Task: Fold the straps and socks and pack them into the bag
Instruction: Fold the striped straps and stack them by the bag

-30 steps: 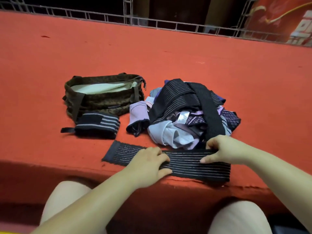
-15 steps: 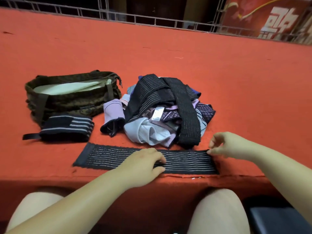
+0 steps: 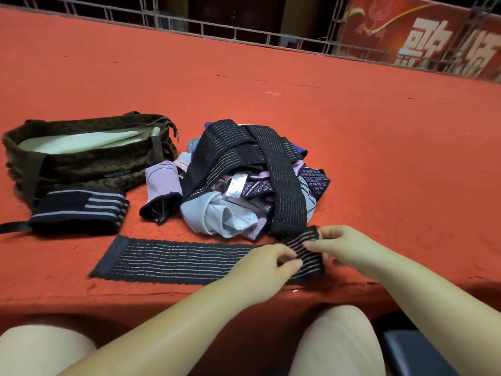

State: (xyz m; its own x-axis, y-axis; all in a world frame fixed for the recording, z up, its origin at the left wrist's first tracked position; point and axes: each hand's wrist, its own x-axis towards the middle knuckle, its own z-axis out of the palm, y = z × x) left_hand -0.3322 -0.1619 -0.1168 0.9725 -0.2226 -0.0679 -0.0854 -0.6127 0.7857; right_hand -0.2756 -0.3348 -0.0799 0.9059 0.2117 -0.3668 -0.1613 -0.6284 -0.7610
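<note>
Both hands pinch the strap's right end, right hand lifting it, left hand pressing; it lies along the worktop edge. Springy elastic could unroll or slip off.

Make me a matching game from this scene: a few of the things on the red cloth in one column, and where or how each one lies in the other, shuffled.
Things:
1. bag
2. rolled strap
3. flat strap
4. pile

States:
A. stretched along the near edge, its right end lifted by both hands
B. open at far left, pale lining showing
C. heaped in the middle, socks under black straps
D. already folded, lying just in front of the bag

Pairs: 1-B, 2-D, 3-A, 4-C
</note>
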